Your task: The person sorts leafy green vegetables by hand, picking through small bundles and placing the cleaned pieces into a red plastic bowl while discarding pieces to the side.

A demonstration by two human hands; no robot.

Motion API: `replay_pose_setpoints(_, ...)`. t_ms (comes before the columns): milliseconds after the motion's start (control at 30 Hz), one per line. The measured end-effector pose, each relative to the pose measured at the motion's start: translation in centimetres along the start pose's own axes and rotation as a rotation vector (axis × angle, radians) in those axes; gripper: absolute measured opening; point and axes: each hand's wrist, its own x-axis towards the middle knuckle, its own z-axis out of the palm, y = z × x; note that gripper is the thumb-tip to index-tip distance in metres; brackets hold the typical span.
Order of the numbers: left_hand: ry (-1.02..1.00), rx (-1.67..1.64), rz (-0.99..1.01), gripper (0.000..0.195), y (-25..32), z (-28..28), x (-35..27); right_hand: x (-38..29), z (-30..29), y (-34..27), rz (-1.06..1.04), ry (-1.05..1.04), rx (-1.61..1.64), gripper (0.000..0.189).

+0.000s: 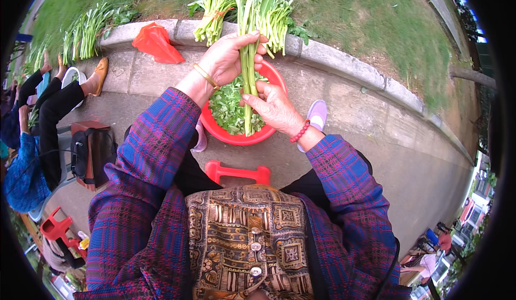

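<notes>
My left hand [236, 58] is closed around a few long green leafy-vegetable stalks [248, 64], thumb across their upper part. Lower down, my right hand [272, 104] grips the same stalks near their cut ends with thumb and fingers. Leaves spread upward beyond my left hand. Directly beneath both hands a red plastic basin [225, 138] stands on the pavement, holding many chopped green pieces [225, 106]. Past the basin, a tied bunch of greens [213, 11] and another bunch [276, 26] lie over the stone curb. The stalks partly hide the second bunch.
The stone curb [342, 60] borders grass. A red plastic bag [157, 44] drapes over it at left, near more greens [86, 32]. A red stool [238, 173] is between my legs. Left are a dark bag [94, 153], a seated person [24, 171] and another red stool [56, 225].
</notes>
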Motion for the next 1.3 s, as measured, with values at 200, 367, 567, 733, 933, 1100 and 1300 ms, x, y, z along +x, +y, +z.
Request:
replay_pose_setpoints(200,-0.02,-0.022,0.02,0.027,-0.2,-0.3,0.2,-0.3,0.3,-0.7,0.05,-0.025,0.01,0.027)
replay_pose_setpoints(367,0.043,0.035,-0.011,0.025,-0.3,0.1,0.3,-0.4,0.1,-0.9,0.13,-0.026,0.054,0.023)
replay_pose_setpoints(567,0.191,0.281,-0.039,0.022,0.0,1.6,-0.2,-0.4,-1.0,-0.9,0.14,-0.019,0.072,0.03)
replay_pose_setpoints(733,0.098,0.274,-0.086,0.022,-0.3,0.8,0.0,-0.1,-1.8,-1.4,0.1,-0.034,0.16,0.035)
replay_pose_setpoints(933,0.026,0.179,-0.088,0.021,-0.3,1.1,-0.2,0.0,-1.6,-0.9,0.054,-0.072,0.217,0.033)
replay_pose_setpoints(1100,0.062,0.115,-0.06,0.02,-0.1,1.6,-0.4,0.2,-1.6,-1.2,0.078,-0.097,0.226,0.034)
replay_pose_setpoints(1300,0.131,0.457,0.099,0.021,0.9,0.5,-0.4,1.1,-0.8,-1.7,0.132,-0.125,0.348,0.03)
